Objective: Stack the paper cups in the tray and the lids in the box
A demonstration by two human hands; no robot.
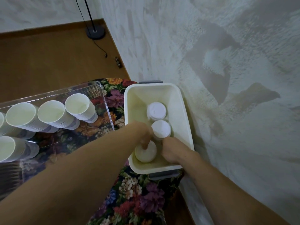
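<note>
My left hand (146, 140) presses the nearest white lid stack (145, 153) level inside the cream plastic box (181, 111); my right hand (170, 148) steadies it, its grasp hidden.

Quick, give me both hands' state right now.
Left hand: fingers press down on the nearest lid stack in the box.
Right hand: inside the box; grip cannot be told.

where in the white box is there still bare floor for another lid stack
The far end of the box, between its far wall and the farthest lid stack, is bare. The near half is crowded: the middle lid stack, the near lid stack under the left hand, and the right hand.
</note>
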